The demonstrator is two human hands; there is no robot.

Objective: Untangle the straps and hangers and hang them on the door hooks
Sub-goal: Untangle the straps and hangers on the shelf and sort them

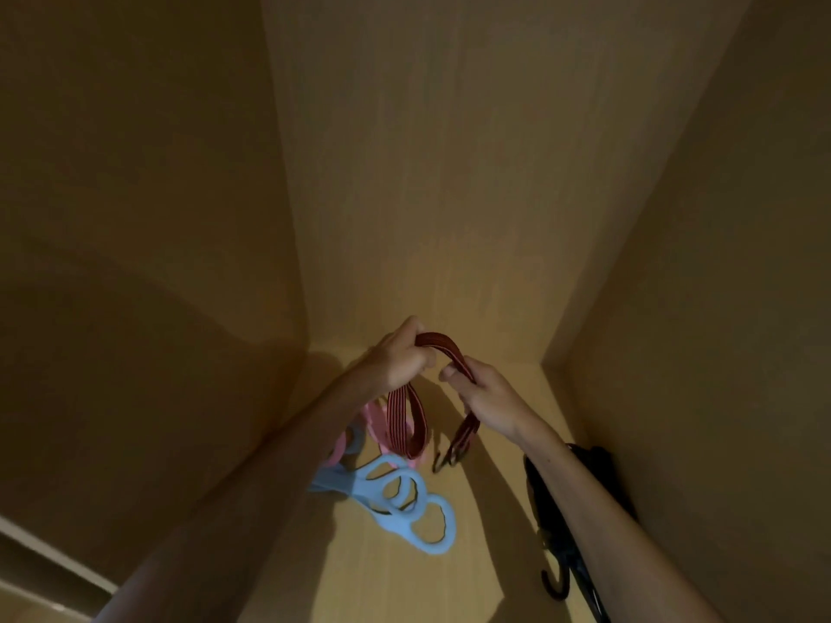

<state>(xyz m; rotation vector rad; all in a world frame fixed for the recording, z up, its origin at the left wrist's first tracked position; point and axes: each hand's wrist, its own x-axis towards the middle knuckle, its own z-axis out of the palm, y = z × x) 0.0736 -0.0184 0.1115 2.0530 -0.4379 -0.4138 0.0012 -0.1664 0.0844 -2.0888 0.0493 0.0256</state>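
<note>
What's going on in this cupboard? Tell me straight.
A person holds a red striped strap up inside a wooden cupboard. The left hand grips one part and the right hand another, and loops hang below both. Blue hangers and pink hangers lie on the cupboard floor beneath. A black hooked strap lies by the right wall.

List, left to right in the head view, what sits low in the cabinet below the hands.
In order: pink hangers → dark end hook of the red strap → black hooked strap. The blue hangers are left out: their span overlaps the pink ones and the hook.
</note>
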